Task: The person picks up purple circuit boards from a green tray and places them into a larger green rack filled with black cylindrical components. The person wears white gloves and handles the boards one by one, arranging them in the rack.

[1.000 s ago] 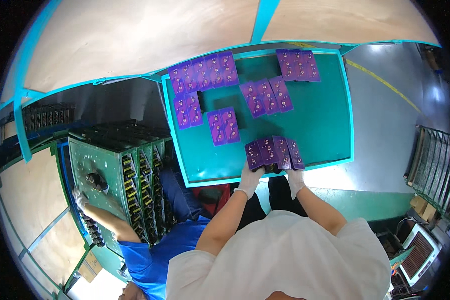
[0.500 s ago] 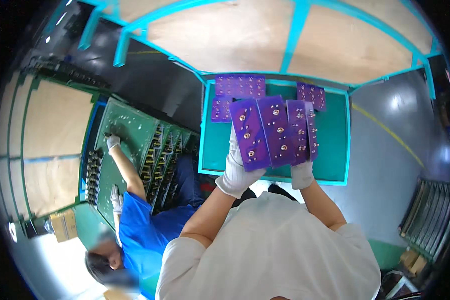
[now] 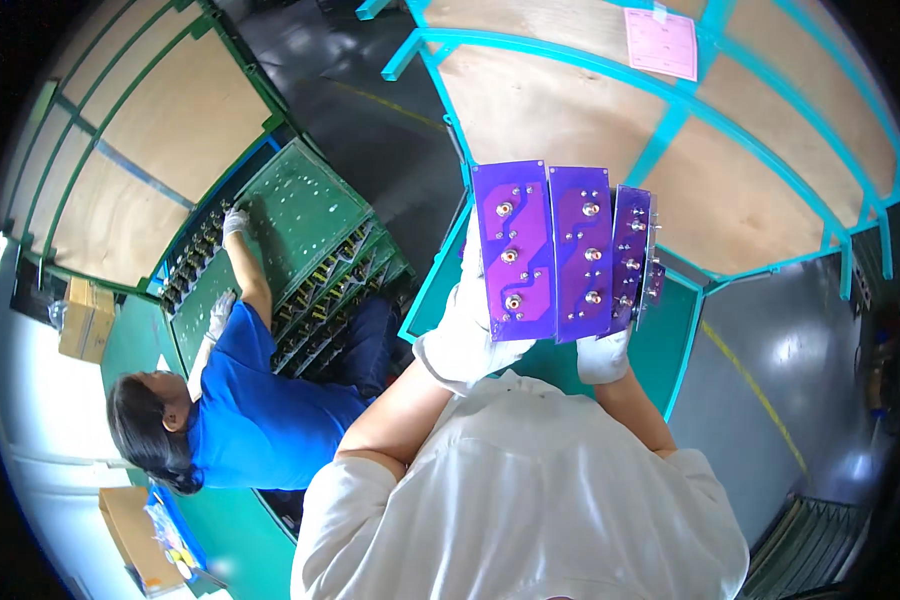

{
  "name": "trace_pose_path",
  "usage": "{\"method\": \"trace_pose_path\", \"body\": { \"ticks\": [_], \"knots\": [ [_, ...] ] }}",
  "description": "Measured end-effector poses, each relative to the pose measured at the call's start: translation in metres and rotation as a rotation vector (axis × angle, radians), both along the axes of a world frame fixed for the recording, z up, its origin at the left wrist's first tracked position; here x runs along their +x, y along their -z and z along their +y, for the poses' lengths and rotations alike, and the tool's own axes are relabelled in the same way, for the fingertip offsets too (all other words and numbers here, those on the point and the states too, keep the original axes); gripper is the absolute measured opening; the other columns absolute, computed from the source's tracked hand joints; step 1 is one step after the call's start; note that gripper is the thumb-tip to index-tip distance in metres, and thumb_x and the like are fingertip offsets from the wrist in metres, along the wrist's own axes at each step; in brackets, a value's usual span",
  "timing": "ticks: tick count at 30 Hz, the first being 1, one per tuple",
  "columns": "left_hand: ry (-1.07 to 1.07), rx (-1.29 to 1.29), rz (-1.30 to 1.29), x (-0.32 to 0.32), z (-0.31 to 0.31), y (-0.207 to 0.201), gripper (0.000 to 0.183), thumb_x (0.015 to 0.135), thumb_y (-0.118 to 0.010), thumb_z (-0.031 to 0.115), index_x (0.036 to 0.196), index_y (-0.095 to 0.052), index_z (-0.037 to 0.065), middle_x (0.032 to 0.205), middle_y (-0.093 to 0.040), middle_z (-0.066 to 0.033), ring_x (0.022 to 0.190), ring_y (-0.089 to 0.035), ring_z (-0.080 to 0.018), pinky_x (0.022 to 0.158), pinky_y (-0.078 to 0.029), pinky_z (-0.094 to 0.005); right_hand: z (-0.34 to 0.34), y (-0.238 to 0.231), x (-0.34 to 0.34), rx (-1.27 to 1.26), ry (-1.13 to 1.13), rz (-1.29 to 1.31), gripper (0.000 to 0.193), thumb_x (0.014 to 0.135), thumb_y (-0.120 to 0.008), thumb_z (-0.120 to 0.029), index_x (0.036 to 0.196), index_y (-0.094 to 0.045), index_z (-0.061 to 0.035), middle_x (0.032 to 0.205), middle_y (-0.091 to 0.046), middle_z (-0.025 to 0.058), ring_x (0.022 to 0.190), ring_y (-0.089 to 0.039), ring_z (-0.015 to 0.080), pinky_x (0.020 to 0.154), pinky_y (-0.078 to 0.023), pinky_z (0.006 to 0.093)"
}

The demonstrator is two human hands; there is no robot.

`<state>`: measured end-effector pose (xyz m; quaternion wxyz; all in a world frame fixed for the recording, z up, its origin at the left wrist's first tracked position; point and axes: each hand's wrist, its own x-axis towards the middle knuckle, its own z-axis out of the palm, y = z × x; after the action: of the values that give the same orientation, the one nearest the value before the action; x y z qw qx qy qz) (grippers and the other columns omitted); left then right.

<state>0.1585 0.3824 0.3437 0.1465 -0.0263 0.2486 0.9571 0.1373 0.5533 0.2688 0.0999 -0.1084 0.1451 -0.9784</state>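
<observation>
Several purple circuit boards (image 3: 530,285) with metal terminals are held up in a fanned row in front of me. My left hand (image 3: 468,335), in a white glove, grips the left-hand boards from below and behind, so most of its fingers are hidden. My right hand (image 3: 604,357), gloved too, closes around the lower edge of the narrower boards at the right end. Beneath the boards lies a green table (image 3: 670,345) with a light teal rim, largely covered by the boards and my arms.
Wooden panels in a teal frame (image 3: 570,110) rise beyond the table, with a pink sheet (image 3: 661,44) fixed on them. At left, a co-worker in a blue shirt (image 3: 260,400) reaches over a green rack (image 3: 295,215) holding rows of parts. A cardboard box (image 3: 87,318) stands farther left.
My view has turned, and the table and frame now appear slanted. The boards are higher in the view, overlapping the wooden panel. The co-worker's hand has shifted toward the row of parts.
</observation>
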Motion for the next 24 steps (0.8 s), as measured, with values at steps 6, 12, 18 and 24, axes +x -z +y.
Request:
{"method": "trace_pose_path", "body": {
  "ticks": [6,12,18,24],
  "knots": [
    [-0.017,0.014,0.069,0.011,-0.002,-0.003,0.045,0.092,-0.036,0.042,0.122,-0.045,0.010,0.115,-0.055,-0.0087,0.101,-0.055,-0.0221,0.086,-0.047,-0.0369,-0.002,0.013,-0.001,0.146,0.086,0.136,0.036,0.090,-0.047,-0.031,0.122,-0.047,-0.0135,0.121,-0.052,0.0015,0.109,-0.050,0.0173,0.093,-0.042,0.0359],
    [-0.039,0.106,0.175,0.009,0.001,-0.020,0.045,0.093,-0.036,0.042,0.123,-0.044,0.010,0.116,-0.054,-0.0088,0.102,-0.055,-0.0221,0.087,-0.047,-0.0367,-0.002,0.017,-0.010,0.119,0.093,0.194,0.036,0.090,-0.048,-0.032,0.120,-0.048,-0.0118,0.118,-0.053,0.0018,0.105,-0.051,0.0167,0.089,-0.043,0.0330],
    [-0.053,0.200,0.257,0.004,0.006,-0.028,0.045,0.093,-0.036,0.042,0.123,-0.043,0.010,0.117,-0.054,-0.0089,0.103,-0.054,-0.0221,0.087,-0.046,-0.0364,0.001,0.017,-0.018,0.309,0.277,0.052,0.037,0.091,-0.048,-0.029,0.122,-0.045,-0.0100,0.120,-0.051,0.0036,0.105,-0.051,0.0165,0.088,-0.045,0.0320],
    [-0.042,0.254,0.205,-0.002,0.004,-0.021,0.045,0.093,-0.036,0.042,0.124,-0.043,0.010,0.117,-0.053,-0.0090,0.104,-0.054,-0.0221,0.088,-0.046,-0.0362,0.009,0.022,-0.021,0.026,0.085,-0.013,0.042,0.091,-0.046,-0.028,0.129,-0.038,-0.0097,0.128,-0.044,0.0057,0.112,-0.047,0.0196,0.093,-0.043,0.0345]
  ]
}}
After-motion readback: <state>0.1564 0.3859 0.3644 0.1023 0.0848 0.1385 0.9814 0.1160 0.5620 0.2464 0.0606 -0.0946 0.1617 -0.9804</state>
